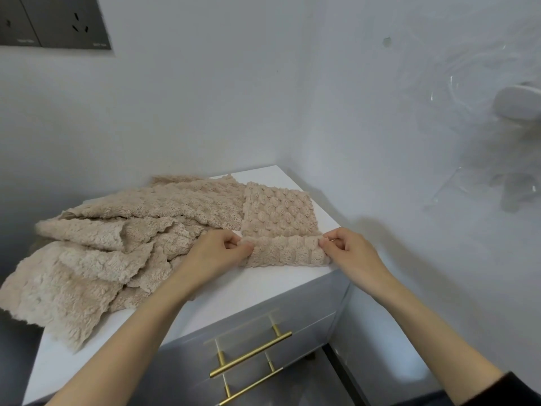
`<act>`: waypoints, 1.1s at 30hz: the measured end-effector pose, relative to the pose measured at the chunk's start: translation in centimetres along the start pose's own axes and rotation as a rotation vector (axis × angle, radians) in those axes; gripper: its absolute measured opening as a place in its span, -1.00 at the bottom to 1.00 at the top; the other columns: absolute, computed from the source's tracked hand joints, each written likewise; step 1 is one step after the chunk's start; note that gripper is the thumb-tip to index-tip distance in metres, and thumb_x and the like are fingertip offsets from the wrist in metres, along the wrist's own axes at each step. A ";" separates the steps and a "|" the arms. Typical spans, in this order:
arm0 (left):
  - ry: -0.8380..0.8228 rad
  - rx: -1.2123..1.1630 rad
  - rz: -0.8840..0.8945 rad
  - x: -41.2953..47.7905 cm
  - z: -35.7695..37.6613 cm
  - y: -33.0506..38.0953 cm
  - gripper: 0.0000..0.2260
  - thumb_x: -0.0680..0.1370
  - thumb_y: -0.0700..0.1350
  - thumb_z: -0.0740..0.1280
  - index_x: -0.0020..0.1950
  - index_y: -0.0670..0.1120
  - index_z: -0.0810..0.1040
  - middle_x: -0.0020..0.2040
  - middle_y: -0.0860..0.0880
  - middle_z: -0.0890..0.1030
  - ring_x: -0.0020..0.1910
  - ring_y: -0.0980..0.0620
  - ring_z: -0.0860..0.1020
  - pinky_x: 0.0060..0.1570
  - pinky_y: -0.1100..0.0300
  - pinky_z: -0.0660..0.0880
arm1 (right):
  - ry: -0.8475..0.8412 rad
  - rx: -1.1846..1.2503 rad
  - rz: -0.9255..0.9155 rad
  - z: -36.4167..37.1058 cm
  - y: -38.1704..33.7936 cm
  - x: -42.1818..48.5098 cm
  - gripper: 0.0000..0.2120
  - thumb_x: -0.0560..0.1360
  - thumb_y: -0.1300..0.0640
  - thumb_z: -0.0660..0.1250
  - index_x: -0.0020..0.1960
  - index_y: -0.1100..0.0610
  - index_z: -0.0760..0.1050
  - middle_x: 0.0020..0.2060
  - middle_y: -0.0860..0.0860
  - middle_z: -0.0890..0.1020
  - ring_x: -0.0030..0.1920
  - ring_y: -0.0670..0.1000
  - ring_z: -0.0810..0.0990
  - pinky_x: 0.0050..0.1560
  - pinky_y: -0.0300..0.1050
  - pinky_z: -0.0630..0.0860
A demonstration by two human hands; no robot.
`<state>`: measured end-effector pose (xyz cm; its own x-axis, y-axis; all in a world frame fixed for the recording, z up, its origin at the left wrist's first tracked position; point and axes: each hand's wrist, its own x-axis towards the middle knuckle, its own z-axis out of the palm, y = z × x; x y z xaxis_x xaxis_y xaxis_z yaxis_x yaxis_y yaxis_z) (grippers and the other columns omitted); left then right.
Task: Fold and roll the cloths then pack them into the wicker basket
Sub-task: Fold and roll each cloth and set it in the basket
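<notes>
A folded beige fleece cloth (279,210) lies flat on the right part of the white cabinet top (240,285). Its near end is turned over into a short roll (285,252). My left hand (218,253) pinches the left end of that roll. My right hand (348,249) pinches the right end, close to the cabinet's right edge. A loose pile of several more beige cloths (102,247) lies rumpled over the left half of the top. No wicker basket is in view.
The cabinet stands in a corner between two white walls. Two drawers with brass bar handles (250,356) face me below the top. A dark socket panel (55,22) is on the wall at the upper left; a white wall fitting (516,104) is at the right.
</notes>
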<state>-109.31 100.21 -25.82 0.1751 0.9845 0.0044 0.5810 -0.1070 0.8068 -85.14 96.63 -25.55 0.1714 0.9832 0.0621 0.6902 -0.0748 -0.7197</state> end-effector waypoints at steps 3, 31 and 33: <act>0.063 0.000 -0.045 -0.1 0.3 0.3 -0.75 0.48 0.05 0.41 -0.17 -0.13 0.62 -0.28 -0.10 0.64 -0.30 0.03 0.52 -0.23 0.20 0.41 | 0.083 -0.162 -0.021 0.5 0.1 -0.1 -0.90 0.55 -0.06 0.26 -0.14 -0.12 0.45 -0.33 -0.20 0.56 -0.17 -0.11 0.52 0.06 -0.06 0.36; 0.285 0.446 0.499 -1.4 1.3 0.9 -0.83 0.53 -0.15 0.36 0.05 0.07 0.65 -0.02 0.11 0.57 0.02 0.08 0.50 0.12 0.07 0.27 | -0.120 -0.775 -0.488 0.9 0.0 -2.0 -0.53 0.68 0.02 -0.13 0.57 0.05 -0.07 0.55 -0.08 0.03 0.54 -0.11 -0.02 0.45 -0.22 -0.30; 0.174 0.497 0.538 -1.3 0.7 1.1 -0.78 0.54 -0.18 0.33 0.13 0.01 0.65 -0.01 0.07 0.63 0.05 0.01 0.52 0.11 0.01 0.39 | -0.118 -0.753 -0.498 0.9 0.2 -1.8 -0.54 0.69 0.05 -0.10 0.57 0.04 -0.04 0.55 -0.08 0.06 0.54 -0.11 0.00 0.47 -0.22 -0.22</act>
<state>-108.38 98.67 -25.38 0.4321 0.7819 0.4493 0.7484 -0.5889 0.3051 -85.97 95.03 -26.46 -0.3137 0.9385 0.1441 0.9490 0.3149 0.0155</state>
